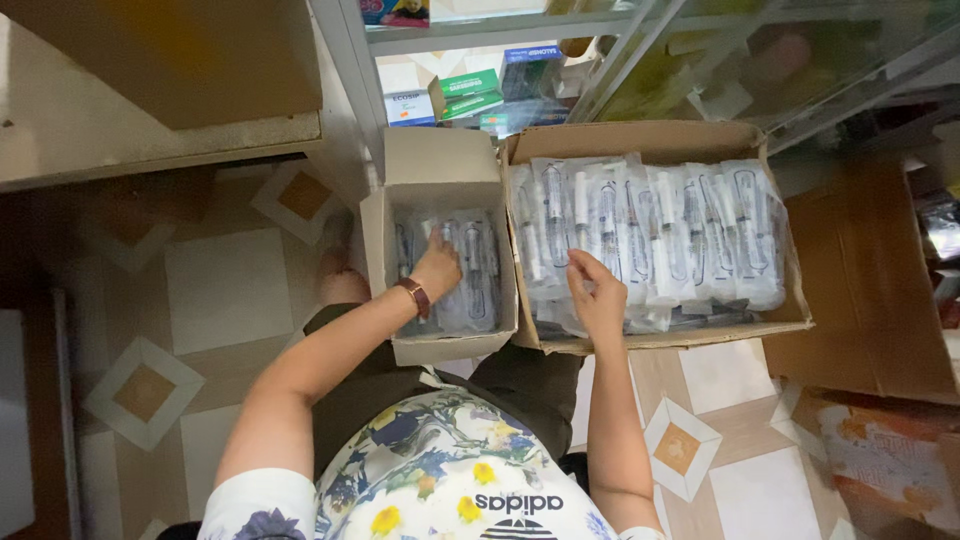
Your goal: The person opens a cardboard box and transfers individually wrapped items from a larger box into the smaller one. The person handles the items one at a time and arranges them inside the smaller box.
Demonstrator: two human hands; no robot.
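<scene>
2 hands (437,268) (598,295), fingers loose on packets (470,270), 2 cardboard boxes (440,345) (700,135).

The two cardboard boxes, the small box (440,200) and the large box (660,140), are showing plain tan-brown walls, and the syringe packets (650,230) in them are looking clear and glossy, with white and pale grey parts showing through the wrap. The shirt (440,470) is showing a white ground printed with blue and yellow flowers and dark lettering, the shorts (520,385) are looking dark olive, and the wristwatch (414,294) is showing a reddish-brown strap. The floor tiles (225,290) are showing white squares and brown wood-grain bands with tan diamonds framed in white.
</scene>
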